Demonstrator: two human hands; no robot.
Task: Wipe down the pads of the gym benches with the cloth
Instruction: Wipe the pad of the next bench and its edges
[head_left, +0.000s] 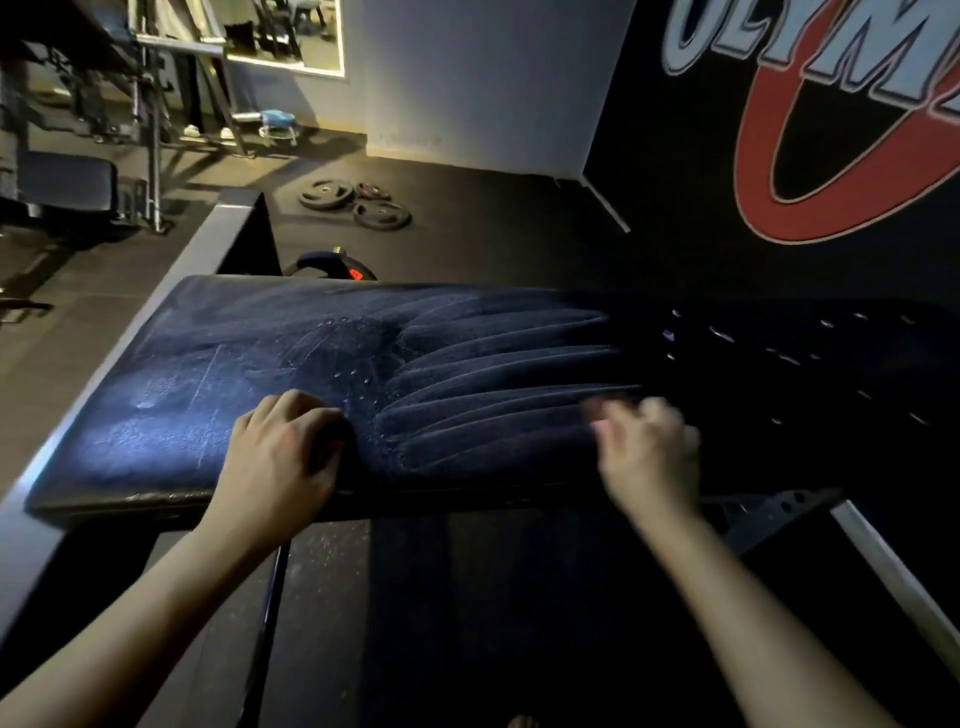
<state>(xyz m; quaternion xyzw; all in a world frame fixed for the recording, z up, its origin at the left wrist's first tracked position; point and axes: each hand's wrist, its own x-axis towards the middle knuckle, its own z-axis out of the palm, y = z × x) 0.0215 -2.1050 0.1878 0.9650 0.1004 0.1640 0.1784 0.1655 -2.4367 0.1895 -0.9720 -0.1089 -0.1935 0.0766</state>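
A dark blue bench pad (171, 395) lies across the view, dusty and streaked on its left half. A dark cloth (493, 374) is spread over the middle and right of the pad, its folds fanning out to the right. My left hand (280, 452) rests at the pad's near edge, with curled fingers gripping the gathered end of the cloth. My right hand (649, 452) is blurred by motion at the near edge further right; its fingers are curled and seem to pinch the cloth. Small pale specks dot the dark surface at the far right.
A grey metal frame bar (208, 234) runs along the pad's left end. Weight plates (358, 200) lie on the rubber floor behind. Another bench (67, 187) and racks stand at the far left. A black wall with a red logo (831, 130) is close on the right.
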